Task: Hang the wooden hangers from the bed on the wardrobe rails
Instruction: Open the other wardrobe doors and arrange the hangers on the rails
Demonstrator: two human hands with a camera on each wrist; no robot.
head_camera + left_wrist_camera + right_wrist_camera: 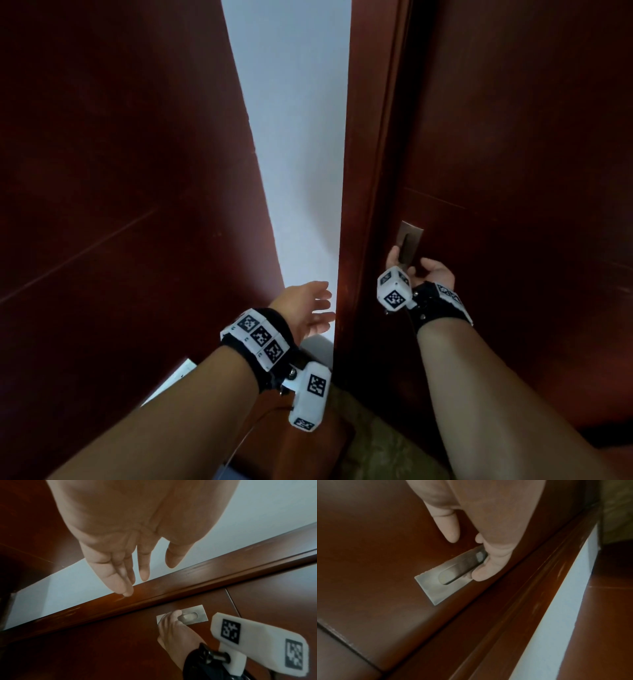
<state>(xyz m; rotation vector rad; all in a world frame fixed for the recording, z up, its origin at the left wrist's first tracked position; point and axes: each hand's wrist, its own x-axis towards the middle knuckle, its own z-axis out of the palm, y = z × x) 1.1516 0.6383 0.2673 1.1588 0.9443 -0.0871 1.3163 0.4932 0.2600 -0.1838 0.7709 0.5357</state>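
I'm hooking my right hand [423,269] fingers into the brushed-metal recessed pull [447,573] near the reddish-brown wardrobe door [513,171]'s left edge; left hand [308,310] hanging relaxed beside it.

The right hand [423,270] has its fingertips [485,573] curled into the recessed slot of the brushed-metal flush handle plate [436,586], so their ends are hidden — the lower end of the plate is covered too. In the head view a white tagged wrist camera block [394,287] blocks part of that hand. The dark red-brown wooden wardrobe door [513,171] runs past the picture's top, right and bottom edges. The left hand [308,308] hangs at the door's edge — whether its fingers [126,589] touch the wood cannot be told. A mottled tan patch [383,445] low down is too blurred to identify.
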